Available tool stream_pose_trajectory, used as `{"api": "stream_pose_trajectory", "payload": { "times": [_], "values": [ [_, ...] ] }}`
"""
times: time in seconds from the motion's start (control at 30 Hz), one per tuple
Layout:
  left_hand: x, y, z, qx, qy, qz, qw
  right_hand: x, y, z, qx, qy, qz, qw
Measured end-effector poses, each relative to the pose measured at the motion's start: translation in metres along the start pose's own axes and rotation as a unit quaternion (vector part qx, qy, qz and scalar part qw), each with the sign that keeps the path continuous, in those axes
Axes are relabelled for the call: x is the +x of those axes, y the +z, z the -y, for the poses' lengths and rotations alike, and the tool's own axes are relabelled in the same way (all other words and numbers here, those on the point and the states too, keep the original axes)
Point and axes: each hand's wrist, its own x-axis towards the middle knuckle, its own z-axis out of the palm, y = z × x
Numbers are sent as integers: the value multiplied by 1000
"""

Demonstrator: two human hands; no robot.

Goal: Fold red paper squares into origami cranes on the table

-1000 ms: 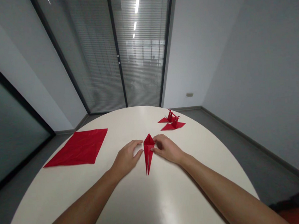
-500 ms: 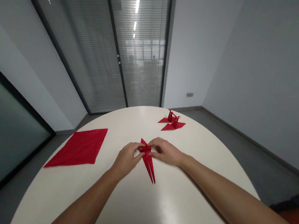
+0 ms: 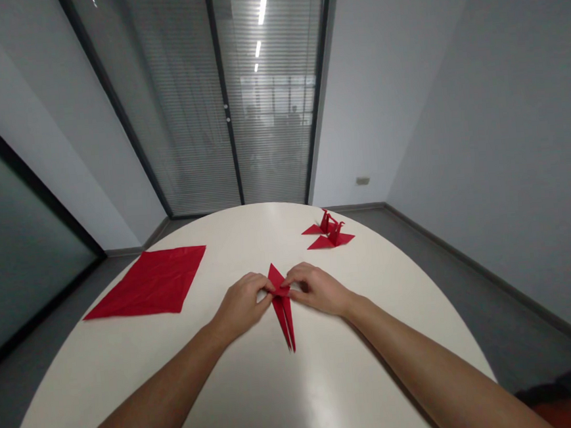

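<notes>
Both hands (image 3: 240, 303) pinch the folded red paper (image 3: 280, 294).

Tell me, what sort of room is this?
Probably a small office or meeting room: there's a curved white table, a dark-framed glass partition with slatted blinds, and plain pale walls.
</notes>
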Motion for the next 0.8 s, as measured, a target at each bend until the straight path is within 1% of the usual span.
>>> {"api": "stream_pose_trajectory", "payload": {
  "times": [0.17,0.4,0.57,0.8],
  "values": [
    [0,0,-2,5,12,-1,1000,0,-1,0,-19,-24,11,999],
    [0,-3,-6,26,28,15,999,-1,-6,5,-22,-44,26,998],
    [0,-2,-6,29,13,10,999,-1,-8,10,-24,-36,26,999],
    [0,-2,-5,29,27,14,999,-1,-6,6,-25,-28,22,999]
  ]
}}
